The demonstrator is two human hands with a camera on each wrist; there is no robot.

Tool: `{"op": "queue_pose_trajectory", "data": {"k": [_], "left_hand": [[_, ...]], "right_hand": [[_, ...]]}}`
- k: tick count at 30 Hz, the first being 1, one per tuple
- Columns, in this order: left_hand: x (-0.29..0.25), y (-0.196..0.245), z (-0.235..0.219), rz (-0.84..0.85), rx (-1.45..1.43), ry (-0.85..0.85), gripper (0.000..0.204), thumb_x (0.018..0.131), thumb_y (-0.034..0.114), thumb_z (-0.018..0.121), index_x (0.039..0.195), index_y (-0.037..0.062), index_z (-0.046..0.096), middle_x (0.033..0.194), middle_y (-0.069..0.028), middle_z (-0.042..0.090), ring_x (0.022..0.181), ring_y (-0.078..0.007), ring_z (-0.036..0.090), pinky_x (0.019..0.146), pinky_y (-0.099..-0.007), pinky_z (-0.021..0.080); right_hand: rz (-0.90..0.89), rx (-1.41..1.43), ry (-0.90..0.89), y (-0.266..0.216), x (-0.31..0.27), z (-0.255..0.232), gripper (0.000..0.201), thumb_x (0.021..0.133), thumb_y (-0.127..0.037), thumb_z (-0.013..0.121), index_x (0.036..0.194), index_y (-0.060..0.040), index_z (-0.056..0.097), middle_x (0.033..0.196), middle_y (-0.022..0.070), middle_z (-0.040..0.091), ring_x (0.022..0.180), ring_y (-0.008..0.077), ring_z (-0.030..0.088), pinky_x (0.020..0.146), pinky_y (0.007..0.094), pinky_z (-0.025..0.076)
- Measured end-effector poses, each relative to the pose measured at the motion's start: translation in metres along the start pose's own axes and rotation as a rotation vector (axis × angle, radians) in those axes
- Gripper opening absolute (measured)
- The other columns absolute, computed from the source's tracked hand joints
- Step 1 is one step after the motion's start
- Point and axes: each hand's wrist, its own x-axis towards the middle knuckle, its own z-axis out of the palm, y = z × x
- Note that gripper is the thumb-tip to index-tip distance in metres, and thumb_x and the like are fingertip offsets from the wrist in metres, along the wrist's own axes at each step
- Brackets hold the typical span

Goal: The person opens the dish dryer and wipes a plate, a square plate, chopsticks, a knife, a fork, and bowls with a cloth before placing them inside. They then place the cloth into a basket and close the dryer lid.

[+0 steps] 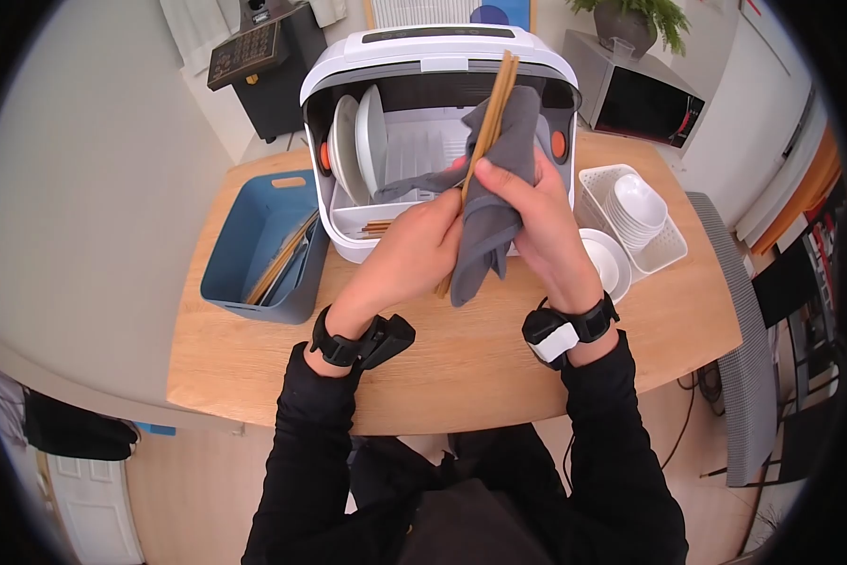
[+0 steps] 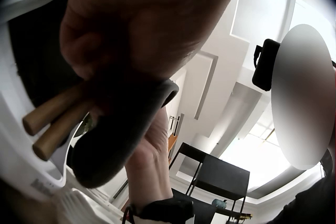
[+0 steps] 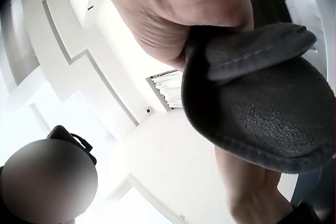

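Note:
A pair of wooden chopsticks (image 1: 495,111) stands tilted in front of a white dish dryer (image 1: 353,247), whose front is open. My left hand (image 1: 412,247) grips them low down, and two blunt chopstick ends (image 2: 56,107) stick out past it in the left wrist view. My right hand (image 1: 548,224) holds a grey cloth (image 1: 487,235) against the chopsticks, thumb on top. One part of the cloth trails left behind my left hand; another hangs below the hands. The right wrist view shows the cloth's stitched, folded edge (image 3: 247,58) under my palm.
Inside the dryer, plates (image 1: 372,132) stand upright at left and more chopsticks (image 1: 377,226) lie in its front tray. A blue bin (image 1: 224,273) with long utensils stands left. At right are a white basket (image 1: 670,247) of stacked bowls (image 1: 638,209) and a small dish (image 1: 608,264).

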Motion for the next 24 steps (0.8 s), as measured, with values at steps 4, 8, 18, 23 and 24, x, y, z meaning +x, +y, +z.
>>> {"op": "queue_pose_trajectory", "data": {"k": [4, 8, 18, 23, 24], "left_hand": [[-0.004, 0.009, -0.008, -0.071, 0.349, -0.089, 0.018, 0.095, 0.018, 0.052, 0.089, 0.0011, 0.052, 0.073, -0.0195, 0.061, 0.072, -0.0419, 0.059, 0.063, -0.0486, 0.044], [-0.001, 0.005, -0.022, -0.075, 0.796, -0.055, 0.018, 0.095, 0.023, 0.054, 0.09, 0.0058, 0.057, 0.068, -0.0131, 0.061, 0.068, -0.0356, 0.061, 0.057, -0.0444, 0.046], [0.004, 0.011, -0.044, -0.231, 0.432, -0.019, 0.023, 0.098, 0.028, 0.053, 0.092, 0.0067, 0.059, 0.064, -0.006, 0.058, 0.059, -0.019, 0.059, 0.056, -0.0331, 0.047], [-0.001, -0.002, -0.027, -0.452, -0.578, 0.117, 0.027, 0.101, 0.032, 0.05, 0.097, 0.0072, 0.06, 0.08, -0.0009, 0.06, 0.06, -0.008, 0.054, 0.063, -0.0269, 0.052], [-0.002, -0.001, -0.019, -0.495, -0.723, 0.165, 0.027, 0.102, 0.032, 0.049, 0.098, 0.0073, 0.06, 0.083, -0.0006, 0.06, 0.062, -0.0077, 0.054, 0.066, -0.027, 0.053]], "right_hand": [[-0.116, 0.015, 0.234, -0.014, 0.007, -0.017, 0.033, 0.088, -0.009, 0.067, 0.118, -0.0018, 0.054, 0.105, 0.009, 0.067, 0.093, 0.0145, 0.062, 0.081, 0.0287, 0.051], [-0.268, 0.035, 0.438, -0.019, 0.015, -0.043, 0.035, 0.087, -0.004, 0.067, 0.119, -0.0011, 0.053, 0.108, 0.0104, 0.066, 0.098, 0.0163, 0.061, 0.086, 0.0315, 0.049], [-0.461, 0.037, 0.516, -0.042, 0.011, -0.063, 0.036, 0.089, -0.003, 0.063, 0.12, 0.0014, 0.048, 0.112, 0.014, 0.061, 0.096, 0.0219, 0.062, 0.078, 0.0387, 0.058], [-0.428, 0.056, 0.501, -0.041, 0.01, -0.062, 0.036, 0.088, -0.005, 0.064, 0.121, 0.0006, 0.049, 0.111, 0.0139, 0.062, 0.095, 0.023, 0.062, 0.08, 0.0382, 0.056], [-0.423, 0.074, 0.501, -0.041, 0.01, -0.062, 0.036, 0.088, -0.005, 0.064, 0.121, 0.0005, 0.049, 0.111, 0.0138, 0.062, 0.095, 0.0228, 0.062, 0.08, 0.0382, 0.056]]}}
